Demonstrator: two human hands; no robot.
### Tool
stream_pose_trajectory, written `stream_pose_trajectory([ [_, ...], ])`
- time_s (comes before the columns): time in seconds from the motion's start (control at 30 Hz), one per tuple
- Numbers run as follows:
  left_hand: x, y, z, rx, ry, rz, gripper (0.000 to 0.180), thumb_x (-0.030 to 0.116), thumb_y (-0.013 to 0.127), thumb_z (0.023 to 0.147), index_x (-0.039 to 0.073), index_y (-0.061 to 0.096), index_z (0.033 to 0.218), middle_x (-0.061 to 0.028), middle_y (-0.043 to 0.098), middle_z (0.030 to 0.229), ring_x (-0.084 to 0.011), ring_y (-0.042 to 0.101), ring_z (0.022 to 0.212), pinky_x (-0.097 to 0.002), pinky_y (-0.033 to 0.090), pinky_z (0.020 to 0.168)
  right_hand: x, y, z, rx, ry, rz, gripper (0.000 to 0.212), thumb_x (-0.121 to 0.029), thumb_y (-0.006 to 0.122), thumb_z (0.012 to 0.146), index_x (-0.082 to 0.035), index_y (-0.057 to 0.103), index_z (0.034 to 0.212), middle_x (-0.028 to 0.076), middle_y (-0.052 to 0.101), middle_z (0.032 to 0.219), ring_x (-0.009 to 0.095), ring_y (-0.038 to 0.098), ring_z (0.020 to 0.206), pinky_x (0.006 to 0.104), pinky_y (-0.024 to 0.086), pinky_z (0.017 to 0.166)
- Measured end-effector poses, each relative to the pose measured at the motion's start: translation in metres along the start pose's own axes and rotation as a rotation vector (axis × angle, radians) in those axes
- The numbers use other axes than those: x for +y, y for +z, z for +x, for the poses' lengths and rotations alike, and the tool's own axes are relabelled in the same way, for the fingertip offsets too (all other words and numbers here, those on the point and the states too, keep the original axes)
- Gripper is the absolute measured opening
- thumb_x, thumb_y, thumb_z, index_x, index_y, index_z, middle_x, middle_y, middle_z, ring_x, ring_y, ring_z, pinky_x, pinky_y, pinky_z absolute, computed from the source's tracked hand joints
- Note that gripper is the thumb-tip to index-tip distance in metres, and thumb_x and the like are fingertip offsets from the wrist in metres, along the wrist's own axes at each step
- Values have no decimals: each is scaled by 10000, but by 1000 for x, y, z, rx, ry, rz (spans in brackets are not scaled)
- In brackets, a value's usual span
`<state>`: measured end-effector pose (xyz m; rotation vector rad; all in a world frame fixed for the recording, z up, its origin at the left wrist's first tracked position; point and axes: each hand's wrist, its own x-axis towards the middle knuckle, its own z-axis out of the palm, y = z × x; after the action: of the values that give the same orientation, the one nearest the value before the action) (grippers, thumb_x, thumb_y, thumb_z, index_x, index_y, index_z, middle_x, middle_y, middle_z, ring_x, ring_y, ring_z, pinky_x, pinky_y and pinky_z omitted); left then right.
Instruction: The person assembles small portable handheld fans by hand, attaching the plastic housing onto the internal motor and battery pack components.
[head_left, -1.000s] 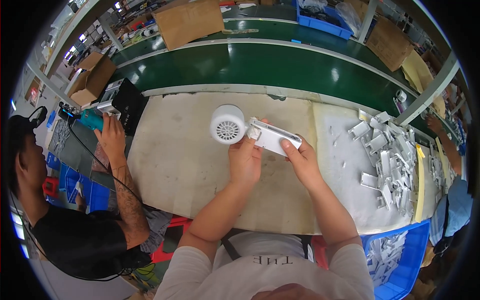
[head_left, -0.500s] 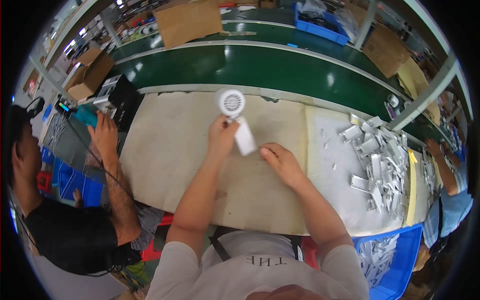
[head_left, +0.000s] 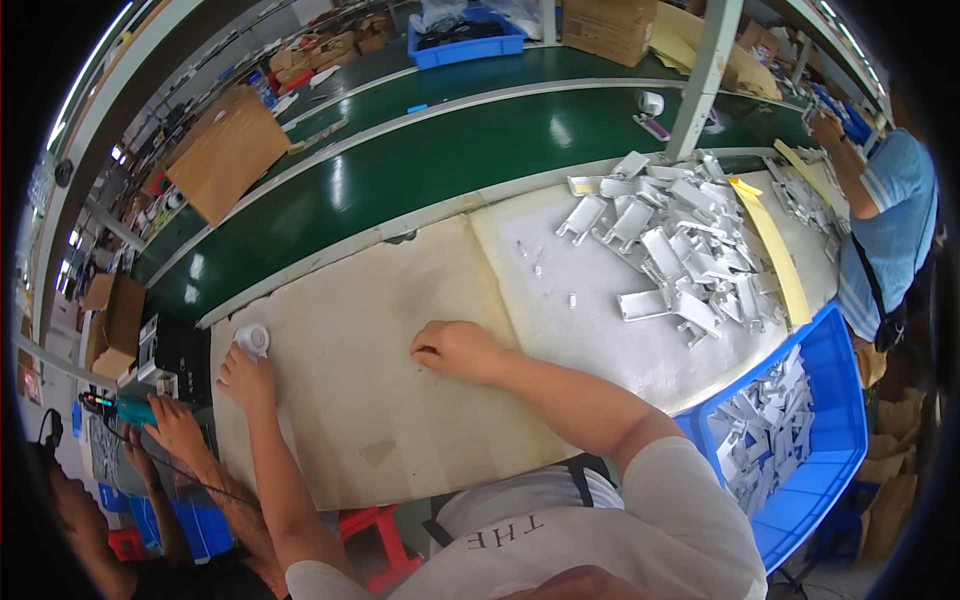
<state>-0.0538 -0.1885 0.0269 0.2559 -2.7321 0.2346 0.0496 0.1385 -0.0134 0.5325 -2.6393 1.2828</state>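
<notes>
My left hand (head_left: 246, 382) is at the left end of the paper-covered bench, its fingers closed on a white handheld fan (head_left: 252, 338). The fan's round head shows beyond the fingertips, while its handle is hidden beneath the hand. Over the middle of the bench, my right hand (head_left: 460, 350) has its fingers curled together; whatever they hold, if anything, cannot be made out. Well to the right of it lies a heap of silvery-white plastic casings (head_left: 680, 235), with a few tiny white pieces (head_left: 538, 269) scattered on the sheet beside them.
A blue bin (head_left: 852, 440) of similar casings stands at the bench's right front. A green conveyor belt (head_left: 440, 150) runs along the far side. At left, a co-worker's hand (head_left: 178, 430) holds a teal tool near a black box (head_left: 190, 365); another person (head_left: 890, 200) works at far right.
My left hand has carried the fan from the middle to the left end of the bench. My right hand has come away from the fan, its fingers curled. The view has swung rightward.
</notes>
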Motion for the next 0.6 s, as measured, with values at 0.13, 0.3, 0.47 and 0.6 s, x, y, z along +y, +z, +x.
stream_pose_trajectory([
  [0.13,56,1,-33,192,391,-554,503,149,604,774,1,436,1224,-193,468,1231,-330,440,1141,-438,307,979,-7,0,1,-12,18,-16,182,-225,555,810,-66,634,851,105,614,889,290,582,836,378,466,742],
  [0.3,141,8,-108,-103,249,-1234,444,93,596,764,-23,477,1175,-192,499,1195,-334,447,1142,-385,322,983,12,-8,13,320,79,425,211,-229,584,812,-44,641,896,132,629,788,288,599,735,357,477,689],
  [0.47,159,-3,-124,3,393,-925,363,90,579,765,-24,508,1102,-191,518,1157,-335,480,1084,-383,356,947,34,-10,21,426,171,408,195,-217,574,801,-43,632,867,140,632,785,302,603,740,367,478,679],
  [0.6,161,-8,-127,-13,333,-876,336,98,565,792,-29,507,1098,-183,517,1147,-325,485,1069,-379,359,942,30,2,22,372,91,230,168,-200,554,791,-56,624,839,133,636,825,301,607,763,375,482,686],
])
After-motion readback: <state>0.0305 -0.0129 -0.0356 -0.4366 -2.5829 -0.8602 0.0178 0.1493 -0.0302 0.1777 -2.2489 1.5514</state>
